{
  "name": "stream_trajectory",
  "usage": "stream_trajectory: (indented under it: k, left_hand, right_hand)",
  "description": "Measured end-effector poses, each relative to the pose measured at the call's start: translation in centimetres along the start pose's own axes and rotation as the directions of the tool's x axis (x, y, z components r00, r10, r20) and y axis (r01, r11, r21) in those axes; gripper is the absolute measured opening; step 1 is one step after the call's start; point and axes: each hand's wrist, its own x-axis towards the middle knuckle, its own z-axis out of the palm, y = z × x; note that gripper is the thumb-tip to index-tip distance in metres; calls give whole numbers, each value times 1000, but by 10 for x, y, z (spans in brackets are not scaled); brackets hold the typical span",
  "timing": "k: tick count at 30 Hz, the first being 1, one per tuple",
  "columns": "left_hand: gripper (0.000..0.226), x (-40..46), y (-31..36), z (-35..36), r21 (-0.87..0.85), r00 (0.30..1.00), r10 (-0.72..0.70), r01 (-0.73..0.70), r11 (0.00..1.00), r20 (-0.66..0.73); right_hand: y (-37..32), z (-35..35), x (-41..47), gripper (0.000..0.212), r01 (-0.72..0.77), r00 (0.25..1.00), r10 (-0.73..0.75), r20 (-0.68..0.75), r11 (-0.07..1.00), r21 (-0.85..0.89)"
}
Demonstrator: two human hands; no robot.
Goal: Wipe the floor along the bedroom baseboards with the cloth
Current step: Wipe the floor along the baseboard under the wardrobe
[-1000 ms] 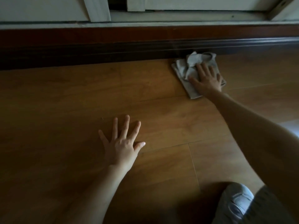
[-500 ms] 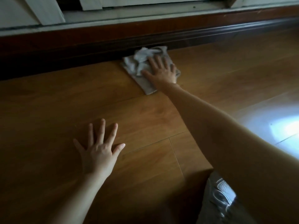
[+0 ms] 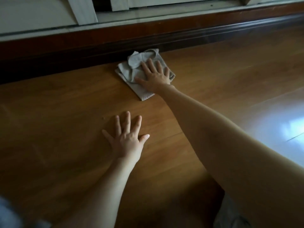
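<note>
The cloth (image 3: 131, 71) is a light, soft grey rag, loosely folded and bunched, lying on the wooden floor (image 3: 65, 112) with its far edge touching the dark baseboard (image 3: 82, 45). Being limp, it will likely fold over or ruck up if pushed from one corner, so the best hold is a flat palm over its middle, pressing down so the whole pad slides together. The right hand (image 3: 154, 74) does this: fingers straight and spread, palm flat on the near right part of the cloth, pressing rather than gripping. A loose flap stands up at the far edge beside the fingertips and could drag or tuck under against the baseboard.

The left hand (image 3: 126, 137) lies flat on the bare floor, well apart from the cloth and nearer the person, fingers spread, holding nothing; it looks like a prop for the body's weight.

The floor seems smooth and glossy, with a bright patch of glare (image 3: 287, 125) at the right, so the cloth should glide easily. Above the baseboard runs a pale frame (image 3: 41, 15). Nothing visible blocks the strip along the baseboard.
</note>
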Motion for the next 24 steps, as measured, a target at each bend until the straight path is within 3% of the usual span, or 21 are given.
stream_trajectory:
  k: [6,11,16,19,24]
  left_hand:
    - [69,2,5,-9,-37,999,-8,10,999,46]
    - [70,1,4,-5,-12,1000,-17,17,1000,22]
    - [72,1,12,-4,-2,996,-94,94,996,5]
    - [70,0,20,-6,-16,982,-180,181,983,49]
    - [76,4,32,-16,-7,955,-245,250,968,164]
  right_hand:
    - [-12,-4,-17,80,111,992,-106,69,991,-74]
    - [-1,3,-10,76,253,967,-254,17,956,-145]
    - [-76,21,14,76,556,827,-560,45,805,-208]
    - [-119,25,16,75,652,755,-646,117,720,-237]
    - [-86,16,39,74,749,650,-749,128,603,-273]
